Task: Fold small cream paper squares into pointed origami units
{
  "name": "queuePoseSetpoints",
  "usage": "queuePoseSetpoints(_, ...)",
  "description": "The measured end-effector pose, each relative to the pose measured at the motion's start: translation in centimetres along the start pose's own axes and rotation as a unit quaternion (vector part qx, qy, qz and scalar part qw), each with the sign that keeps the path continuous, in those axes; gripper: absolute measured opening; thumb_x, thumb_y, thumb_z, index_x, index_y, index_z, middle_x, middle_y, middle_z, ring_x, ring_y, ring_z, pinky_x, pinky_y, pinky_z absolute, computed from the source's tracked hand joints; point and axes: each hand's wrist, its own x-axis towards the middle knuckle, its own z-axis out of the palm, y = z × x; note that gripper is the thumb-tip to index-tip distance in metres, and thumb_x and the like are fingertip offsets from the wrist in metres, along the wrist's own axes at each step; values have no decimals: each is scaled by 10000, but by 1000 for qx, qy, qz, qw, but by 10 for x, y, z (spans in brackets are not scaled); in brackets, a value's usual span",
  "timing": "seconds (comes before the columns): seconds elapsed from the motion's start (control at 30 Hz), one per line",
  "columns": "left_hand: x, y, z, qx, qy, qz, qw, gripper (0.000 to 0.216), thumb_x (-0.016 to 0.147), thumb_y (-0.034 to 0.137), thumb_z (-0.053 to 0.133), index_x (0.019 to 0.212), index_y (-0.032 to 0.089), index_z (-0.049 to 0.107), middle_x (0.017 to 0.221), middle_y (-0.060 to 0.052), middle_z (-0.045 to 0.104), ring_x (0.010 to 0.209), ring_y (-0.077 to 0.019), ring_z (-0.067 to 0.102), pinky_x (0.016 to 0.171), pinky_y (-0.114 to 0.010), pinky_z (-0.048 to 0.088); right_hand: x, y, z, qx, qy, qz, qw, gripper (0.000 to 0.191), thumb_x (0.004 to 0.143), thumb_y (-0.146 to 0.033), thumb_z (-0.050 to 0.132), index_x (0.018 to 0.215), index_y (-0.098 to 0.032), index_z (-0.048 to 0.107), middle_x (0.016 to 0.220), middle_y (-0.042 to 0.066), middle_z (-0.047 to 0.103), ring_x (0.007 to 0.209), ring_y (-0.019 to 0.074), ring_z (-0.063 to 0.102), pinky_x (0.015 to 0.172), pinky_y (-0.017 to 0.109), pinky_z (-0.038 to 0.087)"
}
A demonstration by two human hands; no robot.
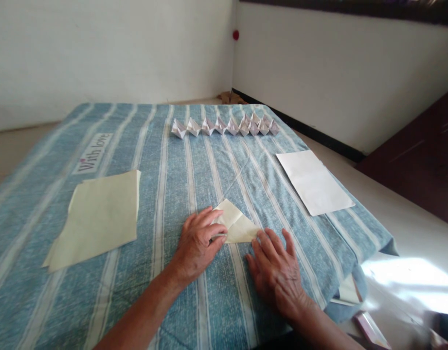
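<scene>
A small folded sheet of pale yellow paper (238,226) lies on the striped cloth in front of me, with a crease running across it. My left hand (200,243) pinches its left part between curled fingers and thumb. At the paper's right corner, my right hand (275,272) rests palm down, its fingers stretched out and the fingertips touching the edge. The left fingers cover part of the paper's left side.
A blue-and-white striped cloth (154,272) covers the table. Several folded paper shapes (220,125) stand in a row at the back. Yellow paper sheets (103,214) are stacked at left, and a white sheet (313,182) is at right. A "With love" label (94,153) appears behind the stack.
</scene>
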Motion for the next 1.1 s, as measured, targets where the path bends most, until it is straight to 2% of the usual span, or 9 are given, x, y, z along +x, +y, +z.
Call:
queuePoseSetpoints(0.2,0,0,1,1,3,0,1000,141,798,174,632,876,257,715,1244,-69,667,1245,-327,528,1033,-582,373,7,-17,-2,27,6,-25,999,272,962,-250,483,1180,-149,610,1231,125,660,1206,304,549,1080,558,313)
queuePoseSetpoints(0.37,0,1,0,9,2,0,1000,140,798,153,636,868,252,708,1243,-64,666,1243,-311,531,1040,-567,380,14,-28,6,46,-47,-39,997,334,963,-356,501,1222,-164,589,1273,115,628,1239,310,510,1078,556,324)
queuePoseSetpoints(0.57,-2,4,1,15,-6,1,1000,73,822,206,664,883,238,688,1282,-84,642,1288,-331,490,1046,-587,357,12,-27,8,56,-62,-36,996,340,958,-329,511,1249,-166,577,1281,103,623,1239,310,499,1091,553,309)
queuePoseSetpoints(0.77,-1,6,0,14,-14,-9,1000,90,792,175,683,857,238,684,1283,-73,642,1288,-325,492,1053,-573,356,10,-25,8,61,-41,-29,997,290,959,-307,501,1190,-165,605,1255,88,644,1227,301,510,1101,549,288)
queuePoseSetpoints(1.1,0,-3,-5,-22,-48,-26,998,171,738,145,692,885,227,718,1293,-88,644,1296,-328,488,1075,-574,337,1,-6,8,39,-15,-15,999,270,970,-273,454,1150,-163,622,1224,85,667,1197,283,544,1112,509,260)
